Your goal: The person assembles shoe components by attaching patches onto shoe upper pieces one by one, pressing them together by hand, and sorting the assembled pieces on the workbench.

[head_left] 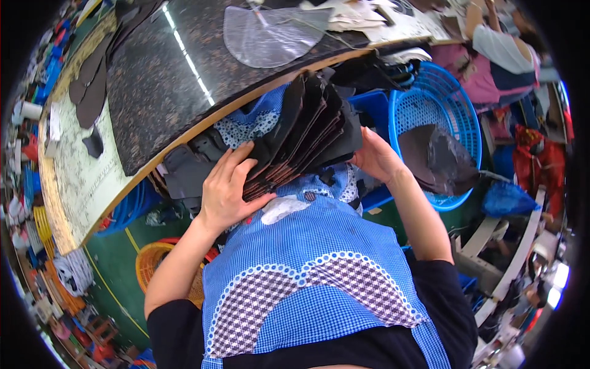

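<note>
A thick stack of dark, leather-like cut pieces [307, 126] rests at my lap, its layers fanned apart with brownish edges facing me. On the stack's near left side lies my left hand [228, 184], its thumb along the lower edge and its fingers bent over the top piece. The right end is gripped by my right hand [376, 157], whose fingertips are partly hidden behind the layers. Beneath the stack shows my blue checked apron [295, 230]. More dark grey pieces [184, 172] lie to the left, beside my left hand.
A dark speckled tabletop [166, 86] stands just ahead, with a clear plastic sheet [270, 37] on it. To the right, a blue basket [464, 111] holds dark pieces. An orange basket [150, 261] sits at lower left. Another person [501, 55] is at far right.
</note>
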